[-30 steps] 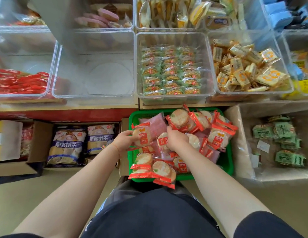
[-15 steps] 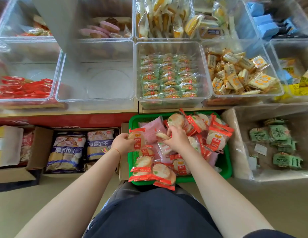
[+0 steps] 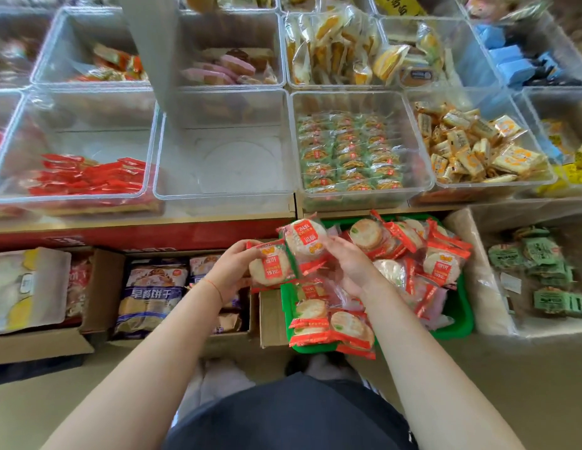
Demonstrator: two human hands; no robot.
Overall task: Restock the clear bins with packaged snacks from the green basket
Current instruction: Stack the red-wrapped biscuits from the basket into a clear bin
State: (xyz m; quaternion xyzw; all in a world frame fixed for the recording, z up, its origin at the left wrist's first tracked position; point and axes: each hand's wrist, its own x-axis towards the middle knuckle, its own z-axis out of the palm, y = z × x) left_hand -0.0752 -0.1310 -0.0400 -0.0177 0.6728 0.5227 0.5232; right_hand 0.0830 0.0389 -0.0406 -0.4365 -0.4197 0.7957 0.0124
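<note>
One rice-cracker packet (image 3: 270,266) is gripped in the left hand (image 3: 232,271), a second packet (image 3: 305,241) pinched by the right hand (image 3: 349,266); fingers are curled round each, presumably gathered for the empty clear bin (image 3: 224,196) beyond the fingers. The green basket (image 3: 458,329) lies beneath.

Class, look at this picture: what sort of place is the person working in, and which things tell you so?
Most likely a snack shop's bulk-sale shelf. Rows of clear bins hold sorted wrapped snacks, cardboard boxes of spare stock sit below, and both hands, left hand and right hand, lift rice cracker packets from a green basket.
</note>
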